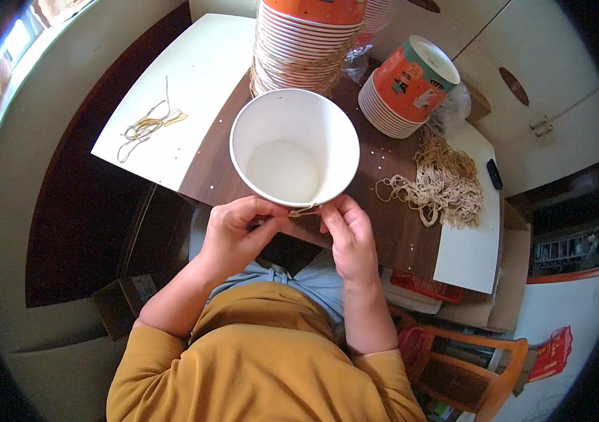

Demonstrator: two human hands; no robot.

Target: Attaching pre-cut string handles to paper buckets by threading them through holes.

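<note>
Nearest to the head camera I record the wearer's mustard shirt (271, 352), with light blue trousers (313, 281) below its hem. Both bare forearms extend forward from the short sleeves.

Left hand (237, 235): thumb and fingers drawn together, pinching a beige cord (303, 212) just below the near rim of a white tub (296, 130). Right hand (350, 232): thumb and forefinger closed on the same cord, a short way along the rim. I find both grips firm on the cord, which lies between the two hands at the tub's near side. The tub's round mouth faces up toward me and its inside is white; I cannot tell whether its base rests on the table (215, 165).

The table has a dark brown middle and white ends, with small pale specks scattered on the brown part. On the right end I note a loose heap of beige cords (447, 183), with a small black object (494, 174) beyond it, near the edge. On the left end lies a small tangle of cords (148, 128), some yellowish.

Behind the white tub stands a tall stack of orange tubs (306, 46), cord around its lower rims. To the right of it is a shorter stack (408, 88), orange and green, bottoms up, with clear plastic (454, 109) beside it. Farthest off, I log pale cabinet doors (559, 63) with brown oval handles.
</note>
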